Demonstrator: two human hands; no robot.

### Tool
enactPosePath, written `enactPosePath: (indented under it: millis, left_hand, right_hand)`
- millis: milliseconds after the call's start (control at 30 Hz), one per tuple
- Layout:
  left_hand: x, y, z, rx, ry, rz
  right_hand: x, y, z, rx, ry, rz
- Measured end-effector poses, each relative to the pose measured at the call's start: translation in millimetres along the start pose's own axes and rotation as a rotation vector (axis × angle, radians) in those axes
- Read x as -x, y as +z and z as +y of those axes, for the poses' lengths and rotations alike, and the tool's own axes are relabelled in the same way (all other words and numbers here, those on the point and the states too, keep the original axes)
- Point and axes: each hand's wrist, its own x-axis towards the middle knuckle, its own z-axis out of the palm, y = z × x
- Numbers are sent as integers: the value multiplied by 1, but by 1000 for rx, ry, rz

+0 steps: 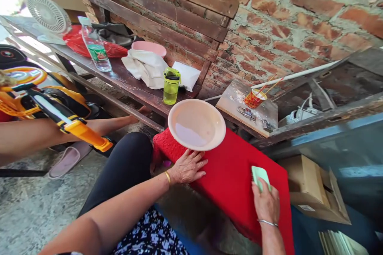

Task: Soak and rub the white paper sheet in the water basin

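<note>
A red cloth (230,171) covers a long narrow surface in front of me. My left hand (190,166) lies on its near edge, fingers spread, just below a pale pink basin (179,117). The basin stands on the cloth's far left end with what looks like water in it. Farther right, my right hand (267,201) grips a mint-green scrub brush (260,174) from above. The brush is down on the cloth, its underside hidden from view.
On the wooden bench (128,87) are a green cup (171,87), a water bottle (97,50), white cloth (145,67) and a fan (48,14). Padlocks (245,112) lie on a board (233,99). A cardboard box (311,187) is at right. Another person's leg (36,135) is at left.
</note>
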Motion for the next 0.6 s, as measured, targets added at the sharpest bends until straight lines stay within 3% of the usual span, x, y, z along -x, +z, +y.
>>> enactPosePath:
  millis: [100, 167, 200, 267, 333, 433, 533, 600]
  left_hand:
    - [0, -1, 1, -19, -26, -33]
    - [-1, -5, 2, -34, -38, -55]
    - [-1, -7, 3, -42, -43, -63]
    - [-2, -9, 4, -58, -60, -73]
    - [-3, -10, 5, -73, -75, -83]
    - [-2, -9, 4, -92, -84, -95]
    - [-2, -9, 3, -117, -84, -97]
    - [-2, -8, 3, -133, -81, -100]
  right_hand:
    - [18, -25, 81, 51, 313, -48]
    - [30, -38, 120, 58, 560, -68]
    - [35, -43, 131, 46, 644, -67]
    - [42, -49, 134, -14, 678, -34]
    - [47, -50, 110, -119, 581, 6]
    - [56, -43, 43, -320, 348, 15]
    - [66, -31, -21, -497, 94, -61]
    - [72, -26, -38, -520, 10, -118]
